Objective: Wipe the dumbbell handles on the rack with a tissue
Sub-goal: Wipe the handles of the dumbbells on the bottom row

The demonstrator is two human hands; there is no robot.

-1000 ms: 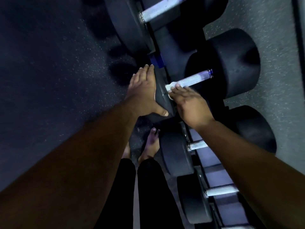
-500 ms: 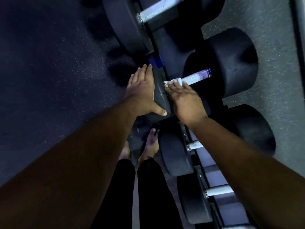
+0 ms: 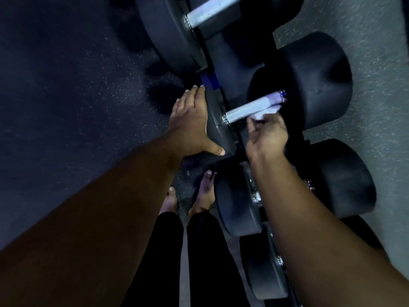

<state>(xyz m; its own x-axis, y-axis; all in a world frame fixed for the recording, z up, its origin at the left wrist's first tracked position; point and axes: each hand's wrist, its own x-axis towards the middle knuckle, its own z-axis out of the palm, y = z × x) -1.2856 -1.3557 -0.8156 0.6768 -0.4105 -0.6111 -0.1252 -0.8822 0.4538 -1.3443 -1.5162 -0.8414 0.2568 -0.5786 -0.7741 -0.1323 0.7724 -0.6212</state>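
Tissue (image 3: 266, 111), white and crumpled, sat against the underside of the knurled dumbbell handle (image 3: 252, 106) near its far end, at about 1 o'clock from frame centre. Right hand (image 3: 266, 135) pinched the tissue with fingers curled around it, just below the handle, back of hand toward camera. Left hand (image 3: 191, 122) lay flat with straight fingers pressed against the outer face of the near weight head (image 3: 218, 127), thumb hooked under its lower edge, holding nothing. That dumbbell rested on the rack (image 3: 210, 82), whose blue frame showed at 12 o'clock from the left hand. Far weight head (image 3: 314, 83) sat at 2 o'clock. Another dumbbell (image 3: 168, 29) sat at 12 o'clock along the rack, more (image 3: 236, 207) at 5 o'clock under the right forearm. Bare feet (image 3: 204, 193) and black leggings (image 3: 199, 262) showed at 6 o'clock on dark speckled floor (image 3: 77, 85).
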